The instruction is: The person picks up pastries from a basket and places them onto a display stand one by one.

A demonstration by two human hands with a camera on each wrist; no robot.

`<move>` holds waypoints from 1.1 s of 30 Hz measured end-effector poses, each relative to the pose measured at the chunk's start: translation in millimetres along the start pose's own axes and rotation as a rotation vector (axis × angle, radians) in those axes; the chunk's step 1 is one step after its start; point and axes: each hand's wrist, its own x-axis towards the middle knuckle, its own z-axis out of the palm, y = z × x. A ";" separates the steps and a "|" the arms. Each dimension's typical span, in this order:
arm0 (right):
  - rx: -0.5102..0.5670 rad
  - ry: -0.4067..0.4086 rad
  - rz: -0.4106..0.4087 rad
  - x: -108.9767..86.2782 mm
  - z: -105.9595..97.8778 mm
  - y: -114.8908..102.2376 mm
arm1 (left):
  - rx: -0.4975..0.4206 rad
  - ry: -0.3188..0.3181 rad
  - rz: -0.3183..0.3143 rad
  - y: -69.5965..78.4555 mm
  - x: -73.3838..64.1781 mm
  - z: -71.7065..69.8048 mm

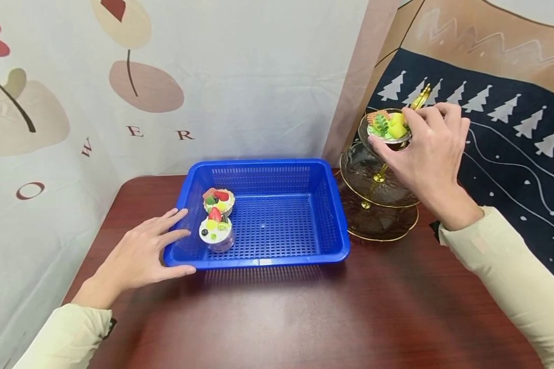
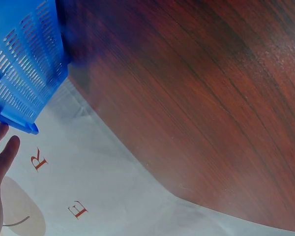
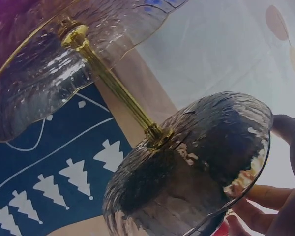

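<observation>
My right hand (image 1: 436,143) pinches a small fruit tart (image 1: 388,126) with yellow and green pieces, at the top tier of a clear tiered stand (image 1: 378,174) with gold rims. Whether the tart rests on that tier is hard to tell. From below, in the right wrist view, the fingers (image 3: 270,196) show beside the top plate (image 3: 196,157), which hides the tart. My left hand (image 1: 140,251) lies at the left rim of a blue basket (image 1: 268,262), fingers spread. Inside the basket's left side are a fruit tart (image 1: 219,200) and a dessert cup (image 1: 217,233) with fruit on top.
The basket stands on a dark red wooden table (image 1: 268,318), with the tiered stand close to its right. A white printed cloth (image 1: 258,82) hangs behind. At the right is a dark blue cloth with white trees (image 1: 503,154).
</observation>
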 end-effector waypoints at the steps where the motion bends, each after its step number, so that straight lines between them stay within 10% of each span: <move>1: 0.005 0.014 -0.011 -0.4 -0.4 -1.9 | -0.001 -0.001 0.000 0.1 0.3 -0.2; 12: 0.188 -0.001 -0.324 -2.9 12.8 -52.6 | -0.005 0.004 0.012 -1.2 -1.1 0.2; 33: 0.669 -0.841 -0.178 -0.3 83.5 -116.7 | -0.001 -0.019 -0.009 -0.1 0.6 -0.4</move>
